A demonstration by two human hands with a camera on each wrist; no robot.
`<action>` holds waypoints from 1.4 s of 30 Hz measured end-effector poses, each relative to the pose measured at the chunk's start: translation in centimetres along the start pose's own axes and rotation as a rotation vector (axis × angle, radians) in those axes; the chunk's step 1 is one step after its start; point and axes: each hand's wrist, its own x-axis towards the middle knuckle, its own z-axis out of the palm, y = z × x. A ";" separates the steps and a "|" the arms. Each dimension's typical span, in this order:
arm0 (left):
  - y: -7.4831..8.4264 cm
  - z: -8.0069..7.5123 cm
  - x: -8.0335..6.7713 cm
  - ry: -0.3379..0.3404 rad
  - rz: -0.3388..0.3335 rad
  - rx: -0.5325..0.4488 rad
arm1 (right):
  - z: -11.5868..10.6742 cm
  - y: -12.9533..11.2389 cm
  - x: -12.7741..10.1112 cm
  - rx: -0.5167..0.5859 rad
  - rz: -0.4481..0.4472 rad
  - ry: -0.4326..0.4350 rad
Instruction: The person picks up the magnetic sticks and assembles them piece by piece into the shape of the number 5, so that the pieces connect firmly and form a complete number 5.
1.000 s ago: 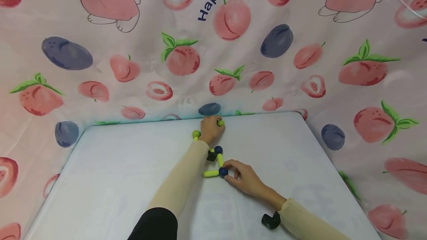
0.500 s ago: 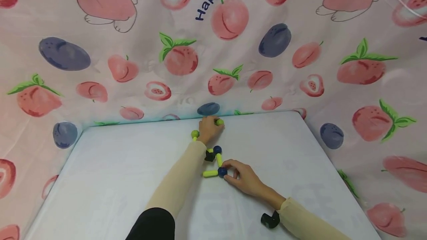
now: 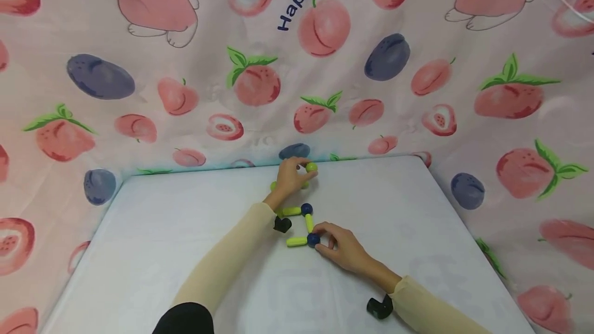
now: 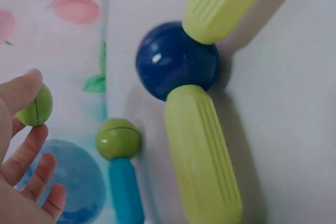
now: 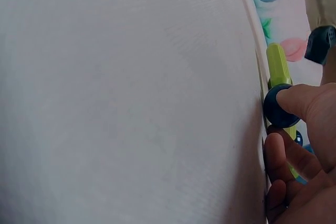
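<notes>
My left hand (image 3: 289, 178) is at the far edge of the table, pinching a green ball (image 4: 35, 107) between thumb and fingertips. Beneath it stands a second green ball (image 4: 118, 139) on a blue rod (image 4: 125, 190), mostly hidden by the hand in the head view. Nearer to me, yellow-green rods (image 3: 309, 223) and dark blue balls (image 3: 307, 209) join into a zigzag. My right hand (image 3: 344, 248) grips the nearest dark blue ball (image 3: 313, 240), thumb pressed on it in the right wrist view. From that ball, one yellow-green rod (image 3: 297, 241) points left.
The white tabletop (image 3: 185, 251) ends at the back against a fruit-printed cloth (image 3: 260, 133), which also hangs along both sides. A black wrist device (image 3: 282, 224) on the left arm overlaps the rods. Another black device (image 3: 379, 307) sits at the right wrist.
My left hand has raised the green ball slightly, and its forearm has swung left, uncovering more of a yellow-green rod. The right hand keeps its grip on the dark blue ball.
</notes>
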 end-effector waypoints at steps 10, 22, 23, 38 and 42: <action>0.6 -3.2 -3.3 -0.045 0.070 -0.044 | 0.1 0.3 -0.1 -0.006 -0.018 0.009; 0.4 -6.6 -7.9 -0.100 0.003 -0.026 | 0.1 0.2 0.1 -0.009 0.000 -0.016; 0.4 -6.8 -8.4 -0.100 0.005 -0.021 | 0.1 0.2 0.2 -0.011 0.000 -0.016; -0.9 -7.7 -14.8 -0.183 -0.026 0.005 | 0.0 0.0 0.1 -0.011 0.007 -0.014; -1.3 -7.4 -16.1 -0.200 -0.039 0.011 | -0.1 0.0 0.2 0.001 0.004 -0.015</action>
